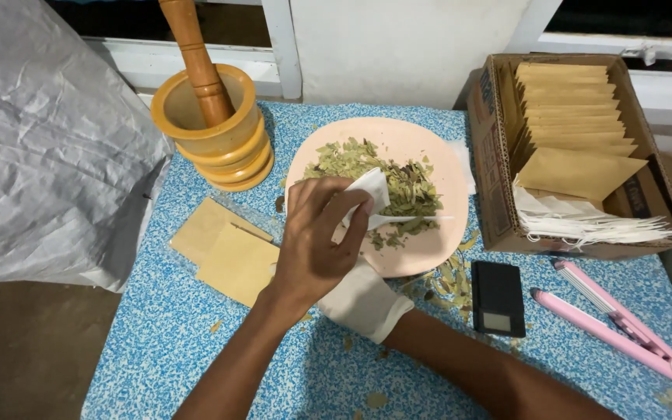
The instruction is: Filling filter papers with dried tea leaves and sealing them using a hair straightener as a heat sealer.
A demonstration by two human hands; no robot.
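My bare left hand (pixel 316 241) is over the near edge of a pale pink plate (pixel 437 155) and pinches a small white paper pouch (pixel 371 189). Dried green leaf pieces (pixel 398 183) are heaped on the plate. My right hand (pixel 363 299) wears a white glove and reaches in from the lower right. Its fingers are hidden under my left hand. A white plastic spoon (pixel 410 218) lies across the leaves, one end beside the pouch; whether the gloved hand holds it is hidden.
A wooden mortar (pixel 211 128) with its pestle (pixel 196 58) stands at the back left. Tan envelopes (pixel 227 249) lie left of the plate. A cardboard box (pixel 491 155) of envelopes is on the right, with a small black scale (pixel 498 297) and a pink sealer (pixel 624 330) in front of it. Grey sheeting (pixel 48 148) lies at the left.
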